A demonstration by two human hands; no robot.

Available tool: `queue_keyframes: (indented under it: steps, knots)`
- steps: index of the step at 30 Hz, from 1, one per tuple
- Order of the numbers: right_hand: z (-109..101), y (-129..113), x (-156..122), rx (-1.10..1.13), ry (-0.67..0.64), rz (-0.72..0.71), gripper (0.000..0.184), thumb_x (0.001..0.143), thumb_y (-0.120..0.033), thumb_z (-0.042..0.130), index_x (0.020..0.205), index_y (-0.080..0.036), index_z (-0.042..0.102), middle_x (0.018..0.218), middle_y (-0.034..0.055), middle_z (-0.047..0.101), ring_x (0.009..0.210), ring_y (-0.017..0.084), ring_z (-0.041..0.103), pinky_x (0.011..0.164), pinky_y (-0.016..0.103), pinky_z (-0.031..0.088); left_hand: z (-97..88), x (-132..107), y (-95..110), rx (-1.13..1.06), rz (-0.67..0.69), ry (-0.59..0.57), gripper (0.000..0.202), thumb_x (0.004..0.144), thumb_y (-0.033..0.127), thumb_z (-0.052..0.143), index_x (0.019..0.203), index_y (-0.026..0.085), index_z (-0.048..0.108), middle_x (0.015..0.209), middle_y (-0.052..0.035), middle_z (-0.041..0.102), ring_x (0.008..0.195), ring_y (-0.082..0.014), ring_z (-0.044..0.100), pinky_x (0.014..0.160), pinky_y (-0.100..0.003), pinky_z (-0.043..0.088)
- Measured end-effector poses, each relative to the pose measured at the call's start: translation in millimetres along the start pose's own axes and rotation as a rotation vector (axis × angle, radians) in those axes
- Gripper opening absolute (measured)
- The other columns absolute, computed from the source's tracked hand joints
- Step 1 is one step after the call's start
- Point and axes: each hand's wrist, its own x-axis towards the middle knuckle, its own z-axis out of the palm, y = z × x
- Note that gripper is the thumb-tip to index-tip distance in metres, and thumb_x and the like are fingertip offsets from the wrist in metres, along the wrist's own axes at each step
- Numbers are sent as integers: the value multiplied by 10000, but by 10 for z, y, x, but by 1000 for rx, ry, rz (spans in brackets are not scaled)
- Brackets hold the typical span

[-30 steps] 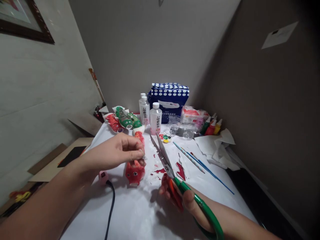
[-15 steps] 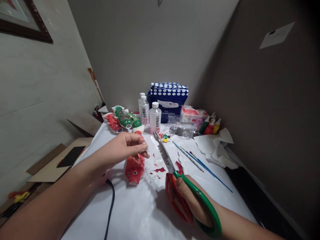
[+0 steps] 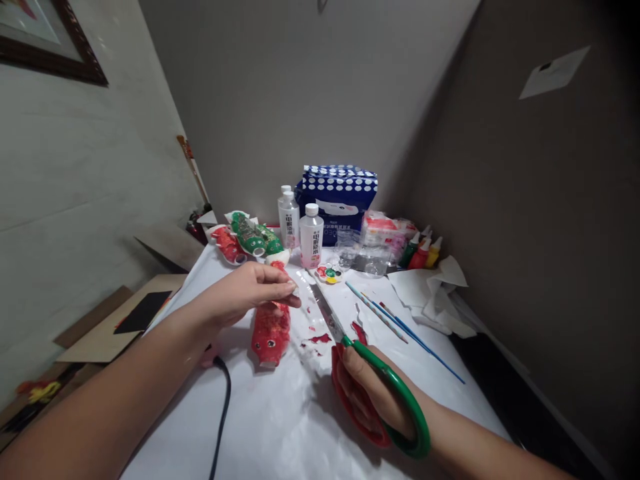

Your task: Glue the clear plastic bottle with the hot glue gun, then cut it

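My left hand (image 3: 250, 291) hovers over a red painted bottle fish (image 3: 271, 331) lying on the white table cover (image 3: 280, 427). Its thumb and fingers pinch a small pale piece at the fish's upper end. My right hand (image 3: 373, 393) grips scissors (image 3: 360, 363) with red and green handles. The blades are closed and point up-left toward the fish, their tips close to the left hand's fingertips. Red cut scraps (image 3: 320, 339) lie between fish and scissors.
Behind stand two white bottles (image 3: 311, 237), a blue dotted pack (image 3: 339, 197), green and red fish crafts (image 3: 245, 240), a paint palette (image 3: 329, 273), paint tubes (image 3: 423, 255), brushes (image 3: 400, 327) and crumpled paper (image 3: 435, 293). A black cable (image 3: 221, 413) runs down the near left.
The scissor blades have closed and lowered toward the table. My right hand slid slightly right and down. My left hand shifted a little up the fish, still pinching.
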Motion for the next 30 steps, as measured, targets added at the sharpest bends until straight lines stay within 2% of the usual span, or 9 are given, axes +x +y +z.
queue_keyframes:
  steps: [2,4,6,8,14,17,21,26,30]
  knots:
    - [2,-20,7,13,24,0,723,870,-819,227,526,-217,432,346,-44,399,291,91,374,379,228,370,-22,-6,10,-10,1,7,252,720,390,800,755,153,720,771,-74,763,818,-206,731,638,-248,550]
    - [-11,-56,3,-17,53,-36,754,808,-880,184,601,-208,455,456,-20,479,363,100,428,472,260,444,-50,-26,35,-28,0,41,233,740,368,792,758,146,724,768,-75,766,749,-177,727,622,-231,553]
    - [-40,-103,-13,-59,38,-78,804,736,-931,161,713,-196,487,602,14,534,481,134,505,536,288,465,-83,-61,76,-61,11,108,189,759,329,782,754,150,722,746,-62,764,707,-155,724,599,-201,548]
    - [-75,-159,-40,-103,-14,-106,836,699,-949,141,815,-195,484,708,30,522,594,168,527,572,303,465,-118,-109,125,-96,41,182,135,780,282,765,751,158,720,728,-46,761,688,-135,723,571,-165,531]
    - [-135,-361,-138,-339,-135,-172,754,782,-881,91,857,-212,431,820,44,484,718,190,450,670,327,436,-180,-243,223,-135,116,303,59,808,207,717,768,165,726,789,-40,768,650,-120,710,539,-154,526]
    - [-150,-401,-151,-391,-142,-163,771,787,-878,87,890,-198,436,865,68,505,713,187,433,671,331,430,-140,-267,226,-117,123,281,77,805,212,717,743,166,720,720,-24,758,619,-114,702,523,-145,519]
    - [-164,-394,-142,-424,-163,-166,818,797,-876,118,960,-161,481,916,99,522,779,209,455,712,345,439,-67,-285,214,-6,122,139,118,800,226,731,701,166,712,601,1,730,565,-94,682,513,-122,506]
    - [-172,-405,-133,-411,-187,-192,769,817,-862,209,950,-159,490,894,76,509,780,198,454,710,329,425,-84,-302,196,77,135,65,145,803,264,738,698,169,709,627,-2,753,555,-84,679,506,-111,503]
    - [-180,-436,-137,-462,-180,-192,806,786,-890,189,925,-161,505,883,68,506,776,197,451,700,326,413,-120,-309,195,89,133,43,160,797,293,744,700,170,712,645,-12,762,572,-89,687,523,-117,514]
